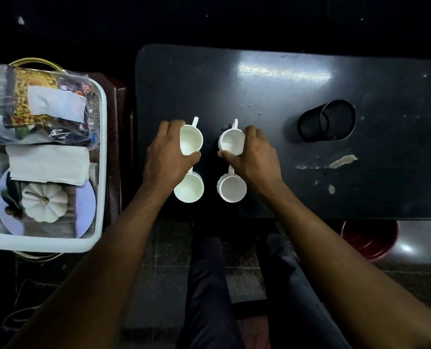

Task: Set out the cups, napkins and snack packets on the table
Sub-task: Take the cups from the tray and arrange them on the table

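Several white cups stand in two columns near the front left of the dark table [272, 96]. My left hand [165, 154] grips the far left cup [190, 142] by its rim. My right hand [256, 154] grips the far right cup [232, 142] the same way. Both handles point away from me. Closer to me stand the near left cup [189, 188] and the near right cup [233, 188], partly under my wrists. Folded white napkins [49, 163] and snack packets [45, 102] in clear plastic lie in the white tray [101, 172] on the left.
A black mesh pen holder [327, 122] lies on its side at the table's middle right. A white pumpkin ornament [45, 202] sits in the tray on a pale plate. Scraped patches mark the tabletop. A red tub [368, 240] stands under the table's front edge.
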